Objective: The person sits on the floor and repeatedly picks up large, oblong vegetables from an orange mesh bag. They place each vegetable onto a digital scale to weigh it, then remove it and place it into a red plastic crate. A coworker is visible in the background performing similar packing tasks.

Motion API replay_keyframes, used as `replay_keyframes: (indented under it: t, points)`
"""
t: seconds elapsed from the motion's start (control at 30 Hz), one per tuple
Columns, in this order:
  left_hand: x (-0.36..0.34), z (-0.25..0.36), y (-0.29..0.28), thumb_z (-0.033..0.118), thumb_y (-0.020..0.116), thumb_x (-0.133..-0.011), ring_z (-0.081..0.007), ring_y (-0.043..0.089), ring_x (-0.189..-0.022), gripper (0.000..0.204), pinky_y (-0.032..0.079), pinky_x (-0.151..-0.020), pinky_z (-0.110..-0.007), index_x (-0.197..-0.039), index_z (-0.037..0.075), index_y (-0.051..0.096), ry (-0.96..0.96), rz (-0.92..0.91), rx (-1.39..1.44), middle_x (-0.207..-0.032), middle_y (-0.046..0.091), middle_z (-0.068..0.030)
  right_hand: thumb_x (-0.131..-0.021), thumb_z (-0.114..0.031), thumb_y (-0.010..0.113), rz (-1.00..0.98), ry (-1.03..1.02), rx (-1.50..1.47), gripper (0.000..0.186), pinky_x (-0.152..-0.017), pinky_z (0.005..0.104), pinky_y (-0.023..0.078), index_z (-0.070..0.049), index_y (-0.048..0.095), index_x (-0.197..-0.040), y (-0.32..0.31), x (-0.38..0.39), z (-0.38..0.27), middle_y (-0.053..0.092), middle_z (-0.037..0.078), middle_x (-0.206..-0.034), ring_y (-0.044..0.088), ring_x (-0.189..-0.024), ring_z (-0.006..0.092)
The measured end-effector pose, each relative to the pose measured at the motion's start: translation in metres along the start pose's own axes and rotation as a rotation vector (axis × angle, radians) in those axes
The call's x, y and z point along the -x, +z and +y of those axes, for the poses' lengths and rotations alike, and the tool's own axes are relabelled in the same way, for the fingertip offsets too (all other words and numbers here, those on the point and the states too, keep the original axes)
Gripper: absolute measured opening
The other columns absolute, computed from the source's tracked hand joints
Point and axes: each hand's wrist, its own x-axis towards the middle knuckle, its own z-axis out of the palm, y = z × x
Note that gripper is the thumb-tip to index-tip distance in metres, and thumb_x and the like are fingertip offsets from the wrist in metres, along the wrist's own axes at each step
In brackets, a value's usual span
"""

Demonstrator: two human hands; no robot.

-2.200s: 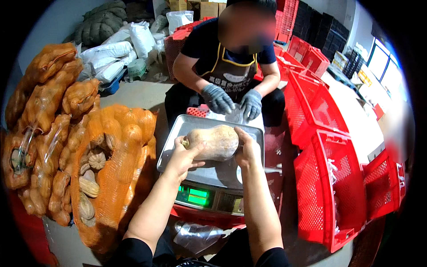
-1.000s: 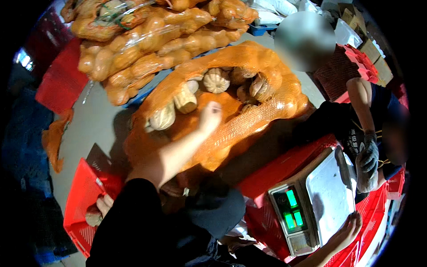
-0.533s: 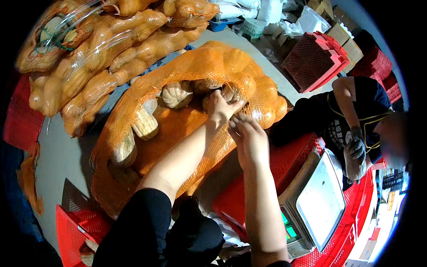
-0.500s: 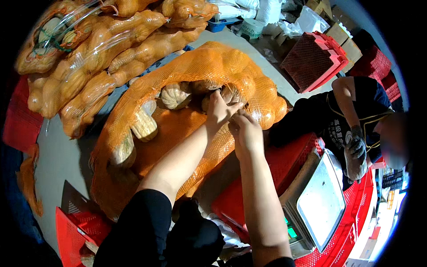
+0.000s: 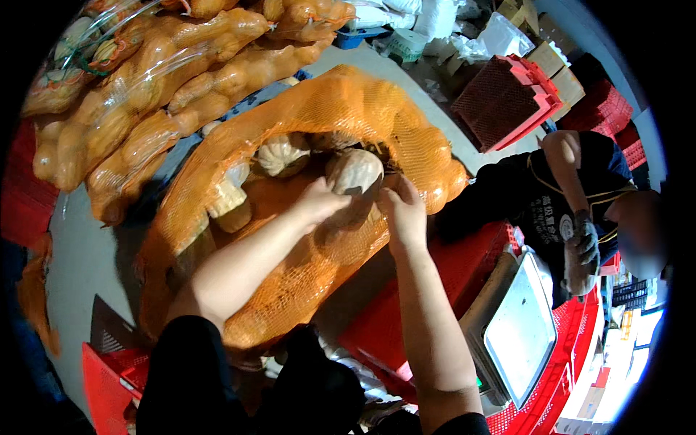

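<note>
A large orange mesh bag [image 5: 319, 290] lies before me with its mouth spread, several pumpkins inside. At the mouth sits a pale, tan pumpkin [image 5: 355, 171]. My left hand [image 5: 323, 201] is closed against its lower left side, thumb toward me and the other fingers partly hidden. Just right of it, my right hand [image 5: 403, 210] pinches the mesh at the bag's edge. Deeper in the bag a ribbed pumpkin [image 5: 283, 154] rests, with a paler pumpkin [image 5: 230, 205] to its left.
Filled mesh bags [image 5: 152, 94] are piled at the far left. On my right a scale [image 5: 518, 330] stands by red crates [image 5: 413, 312]. A person [image 5: 551, 210] there holds a longish object in a gloved hand. Another red crate [image 5: 500, 101] lies at the back.
My left hand has drawn back leftward and toward me from the right hand. The tan pumpkin now shows more fully at the mouth. My right hand stays near the mesh edge.
</note>
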Motion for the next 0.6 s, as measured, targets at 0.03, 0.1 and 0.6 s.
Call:
replay_keyframes:
  t: [0.03, 0.1, 0.6]
  points:
    - [0.024, 0.006, -0.027, 0.036, 0.072, -0.076, -0.0231, 0.054, -0.112, 0.068, 0.044, -0.093, -0.034, -0.123, -0.005, 0.045, -0.143, -0.138, 0.107, -0.121, 0.055, -0.0166, -0.087, -0.004, 0.053, 0.019, -0.033, -0.180, 0.036, -0.092, 0.0271, 0.043, 0.005, 0.051, -0.122, 0.008, 0.022, -0.019, 0.058, 0.011, -0.116, 0.056, -0.104, 0.0168]
    - [0.068, 0.007, -0.054, 0.040, 0.068, -0.079, -0.0239, 0.054, -0.113, 0.069, 0.043, -0.096, -0.037, -0.129, 0.000, 0.043, -0.307, -0.290, 0.437, -0.121, 0.056, -0.0145, -0.090, -0.007, 0.050, -0.051, 0.058, -0.463, 0.030, -0.093, 0.0346, 0.045, 0.004, 0.051, -0.118, -0.002, 0.044, -0.017, 0.058, 0.012, -0.114, 0.057, -0.103, 0.0217]
    - [0.278, 0.101, 0.105, 0.031, 0.084, -0.064, -0.0249, 0.039, -0.125, 0.103, 0.034, -0.106, -0.039, -0.141, 0.006, 0.019, 0.112, -0.671, 0.327, -0.134, 0.039, -0.0107, -0.084, -0.057, 0.054, -0.424, 0.350, -1.178, 0.078, -0.092, 0.0500, 0.047, -0.012, 0.027, -0.141, -0.129, 0.306, -0.082, 0.041, 0.013, -0.138, 0.045, -0.123, 0.0315]
